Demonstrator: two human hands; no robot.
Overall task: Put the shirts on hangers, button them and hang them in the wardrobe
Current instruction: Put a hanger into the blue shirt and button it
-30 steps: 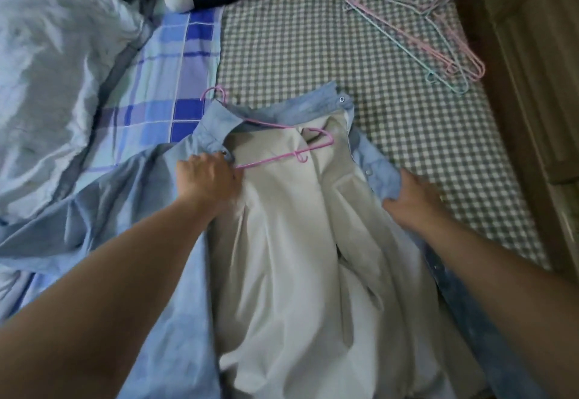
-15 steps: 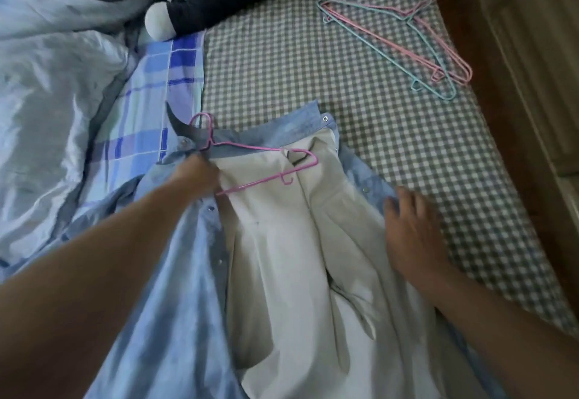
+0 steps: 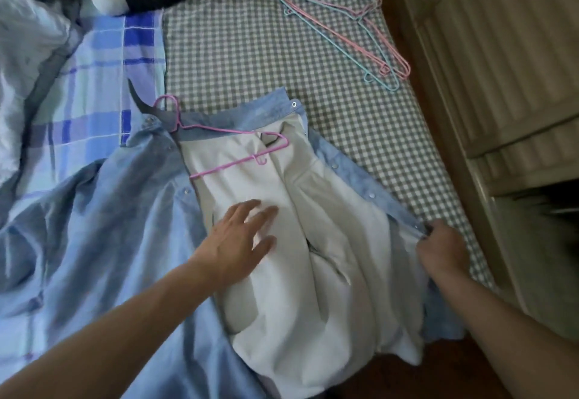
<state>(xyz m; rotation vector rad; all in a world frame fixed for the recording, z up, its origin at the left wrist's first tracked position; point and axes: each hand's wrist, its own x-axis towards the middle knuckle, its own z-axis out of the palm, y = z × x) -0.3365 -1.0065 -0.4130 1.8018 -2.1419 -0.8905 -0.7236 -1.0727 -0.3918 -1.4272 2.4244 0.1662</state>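
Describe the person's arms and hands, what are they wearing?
Both forearms are bare, with no sleeves showing in view. The left hand and right hand wear no gloves, and no rings, watch or bracelet can be seen on them.

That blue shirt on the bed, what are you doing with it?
A person is getting a light blue snap-button shirt onto a pink wire hanger. It lies open on the grey checked bed sheet, with a white shirt inside it. The left hand lies flat and open on the white shirt, and the right hand pinches the blue shirt's front edge. No snaps are closed yet. Spare pink and teal hangers wait nearby.
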